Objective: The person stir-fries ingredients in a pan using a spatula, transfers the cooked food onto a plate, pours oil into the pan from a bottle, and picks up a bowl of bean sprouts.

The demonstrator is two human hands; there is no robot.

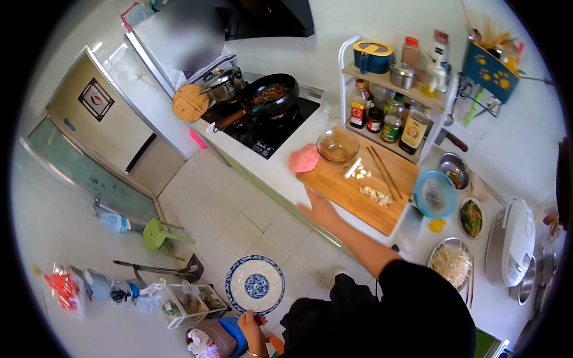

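Note:
In the head view, my left hand (pixel 250 329) grips the lower rim of a white plate (pixel 256 267) with a blue pattern, held out over the floor. My right hand (pixel 317 210) is stretched out with nothing in it, fingers apart, beside the front edge of a wooden cutting board (pixel 352 200). Just beyond that hand lies a pink cloth (pixel 304 159). On the board stand a glass bowl (pixel 338 145), chopped garlic (pixel 376 196), whole cloves (pixel 360 172) and a pair of chopsticks (pixel 385 173). A white-handled tool beside the cloves is hard to make out.
A wok (pixel 271 95) with food and a lidded pot (pixel 225 85) sit on the black stove (pixel 262 134). Rightward are a blue strainer (pixel 434 194), bean sprouts (pixel 450 262) and a rice cooker (pixel 510 241). A green stool (pixel 158 238) stands on the floor. Another person, blurred, is by the stove.

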